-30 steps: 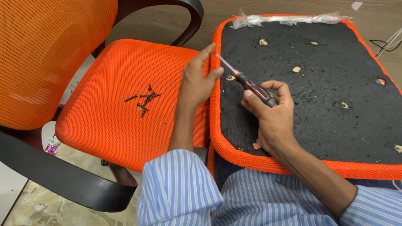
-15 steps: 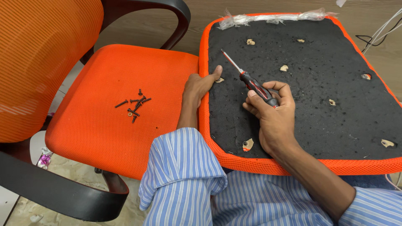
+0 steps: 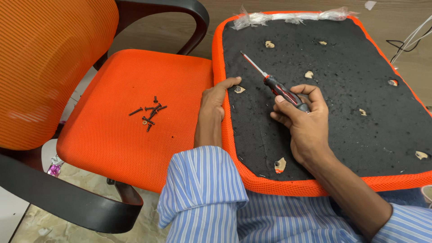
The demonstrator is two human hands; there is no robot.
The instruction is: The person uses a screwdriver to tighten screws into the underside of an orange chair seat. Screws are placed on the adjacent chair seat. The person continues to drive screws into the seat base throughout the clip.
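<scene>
Lifted off the hole by the left thumb since a moment ago, the screwdriver, gripped in the closed right hand, slants up-left over the overturned seat pad, while the left hand rests open on its edge beside the chair's loose screws.

**Around the work: chair, screws, floor**

An orange mesh office chair is standing at the left, its seat lying level and its mesh backrest rising at the far left; a black armrest is curving over the far side of the seat, and another black armrest is sweeping across the near corner; a small heap of dark screws is lying near the middle of the chair seat, a few of them crossing one another; a marbled floor is showing beneath the chair; white and black cables are trailing at the upper right; a blue-and-white striped sleeve is filling the lower middle.
</scene>
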